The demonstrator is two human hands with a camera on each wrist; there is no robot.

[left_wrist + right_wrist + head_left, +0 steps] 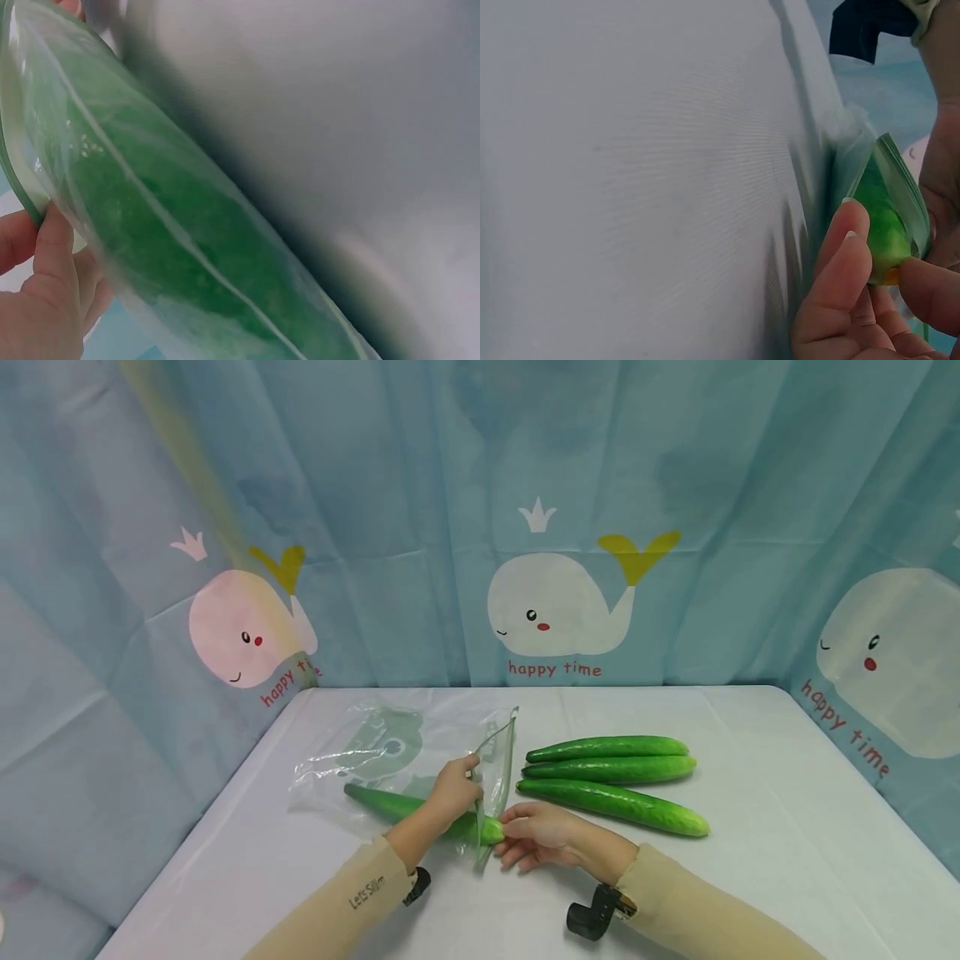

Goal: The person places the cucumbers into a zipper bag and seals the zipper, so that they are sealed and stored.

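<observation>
A clear zip bag (pixel 322 772) with a green printed figure lies flat on the left half of the table. Inside it is most of a long green cucumber (pixel 386 803), whose pale end pokes out at the bag's mouth on the right. My left hand (pixel 453 792) pinches the bag's green-edged rim between thumb and fingers, above the cucumber. With my right hand (pixel 543 835) I hold that pale end; in the right wrist view the thumb presses on the cucumber's tip (pixel 889 247) and the fingers lie around its other side. Seen from the left wrist, the cucumber (pixel 172 202) shows through the plastic.
Three more cucumbers lie to the right of the bag: a back one (pixel 607 747), a middle one (pixel 607 769) and a front one (pixel 615 803). The white tabletop (pixel 787 827) meets a blue curtain (pixel 420 527) with whale prints at the back and sides.
</observation>
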